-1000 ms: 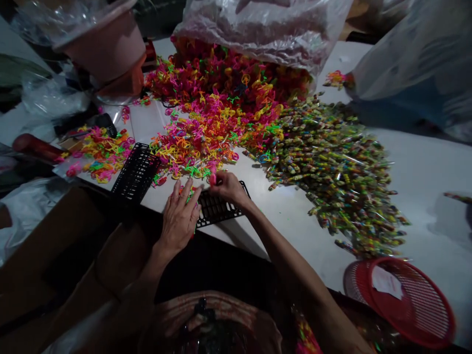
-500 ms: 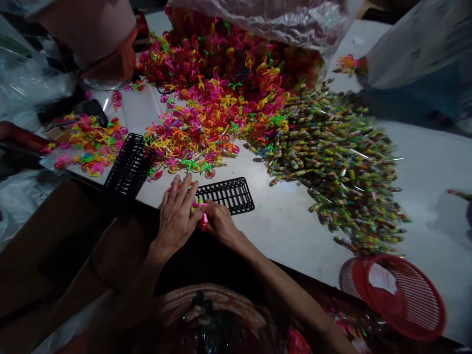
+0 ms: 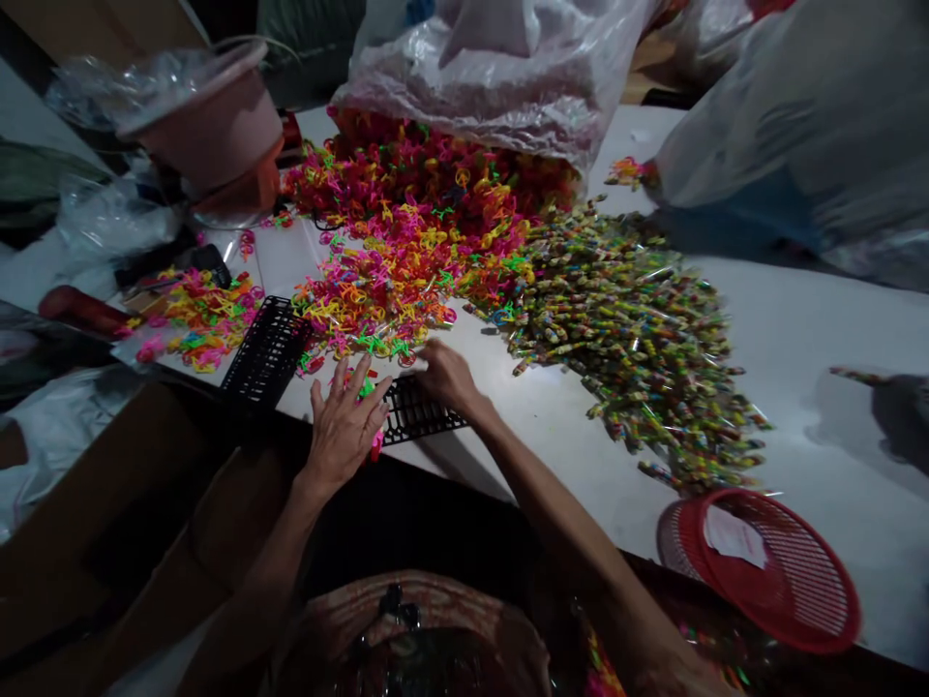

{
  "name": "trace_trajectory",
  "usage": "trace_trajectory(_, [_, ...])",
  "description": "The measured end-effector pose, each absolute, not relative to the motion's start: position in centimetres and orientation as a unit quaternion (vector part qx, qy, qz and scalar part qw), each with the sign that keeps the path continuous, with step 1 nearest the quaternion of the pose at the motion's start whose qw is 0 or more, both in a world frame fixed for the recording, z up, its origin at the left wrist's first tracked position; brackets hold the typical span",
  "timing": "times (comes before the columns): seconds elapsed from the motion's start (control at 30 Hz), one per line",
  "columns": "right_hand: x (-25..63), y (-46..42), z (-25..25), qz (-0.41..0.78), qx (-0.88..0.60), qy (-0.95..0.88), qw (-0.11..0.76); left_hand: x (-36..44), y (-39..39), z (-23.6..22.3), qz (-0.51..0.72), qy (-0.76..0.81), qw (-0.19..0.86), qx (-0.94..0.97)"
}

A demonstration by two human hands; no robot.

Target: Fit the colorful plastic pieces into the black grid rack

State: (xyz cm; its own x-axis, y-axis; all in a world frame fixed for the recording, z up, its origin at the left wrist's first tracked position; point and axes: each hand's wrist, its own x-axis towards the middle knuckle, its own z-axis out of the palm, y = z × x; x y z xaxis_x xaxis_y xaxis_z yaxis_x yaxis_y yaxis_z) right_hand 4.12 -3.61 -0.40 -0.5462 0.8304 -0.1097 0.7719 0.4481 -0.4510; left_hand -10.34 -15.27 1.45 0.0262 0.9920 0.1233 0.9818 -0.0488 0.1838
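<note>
My left hand lies with its fingers spread over the left end of a black slotted plastic rack. Small pink and green plastic pieces peek out around its fingers. My right hand is above the rack's far edge, its fingers curled together at the near fringe of a heap of bright plastic pieces, some with ring shapes. What the right fingertips hold, if anything, is hidden. A second black rack lies to the left, at the table's front edge.
Many small wrapped sticks are heaped to the right on the white table. A red mesh basket leans at the front right. A pink tub, a clear plastic bag and a smaller colourful pile stand farther back and left.
My right hand has left my left hand and moved up and right to the heap's fringe. My left fingers have spread wider. The camera view has shifted.
</note>
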Motion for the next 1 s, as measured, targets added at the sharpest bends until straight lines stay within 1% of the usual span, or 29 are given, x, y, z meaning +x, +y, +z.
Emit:
trace_trajectory(0.07, [3.8,-0.5,-0.1,0.185,-0.477,-0.859,0.010,-10.4,-15.3,1.5,0.106,0.689,0.009,0.717])
trace_trajectory(0.13, [3.4,1.4,-0.3,0.156,-0.444,-0.881,-0.038,-10.4,-15.3,1.4,0.107,0.688,-0.001,0.718])
trace_trajectory(0.2, [3.7,1.8,-0.7,0.146,-0.429,-0.891,-0.040,-10.5,-15.2,1.3,0.114,0.686,0.000,0.718])
trace_trajectory(0.27, [4.6,1.1,-1.2,0.165,-0.446,-0.880,0.001,-10.5,-15.2,1.0,0.125,0.681,0.011,0.721])
trace_trajectory(0.33, [5.8,-0.2,-1.8,0.241,-0.459,-0.853,0.066,-10.6,-15.3,0.8,0.139,0.677,0.020,0.722])
trace_trajectory(0.43, [6.1,-2.5,-3.1,0.456,-0.414,-0.768,0.175,-10.7,-15.4,0.6,0.151,0.676,0.028,0.720])
trace_trajectory(0.5, [5.0,-3.7,-4.3,0.578,-0.371,-0.692,0.224,-10.8,-15.4,0.6,0.153,0.675,0.033,0.721])
trace_trajectory(0.53, [4.2,-4.1,-4.8,0.614,-0.359,-0.661,0.240,-10.8,-15.4,0.6,0.152,0.675,0.034,0.722])
trace_trajectory(0.6, [2.6,-4.5,-5.5,0.638,-0.349,-0.638,0.254,-10.8,-15.3,0.7,0.150,0.675,0.033,0.721])
trace_trajectory(0.67, [1.6,-4.5,-5.6,0.612,-0.337,-0.667,0.258,-10.8,-15.3,0.6,0.149,0.675,0.029,0.722])
trace_trajectory(0.77, [1.7,-4.3,-5.1,0.494,-0.342,-0.762,0.243,-10.6,-15.4,0.6,0.149,0.674,0.022,0.724])
trace_trajectory(0.87, [2.2,-4.0,-4.4,0.391,-0.367,-0.823,0.185,-10.4,-15.4,0.6,0.140,0.679,0.016,0.721])
trace_trajectory(0.93, [2.3,-3.9,-4.2,0.366,-0.365,-0.844,0.142,-10.4,-15.4,0.7,0.132,0.680,0.011,0.721])
trace_trajectory(1.0, [2.1,-3.9,-4.0,0.362,-0.365,-0.849,0.118,-10.4,-15.3,0.7,0.129,0.681,0.007,0.721])
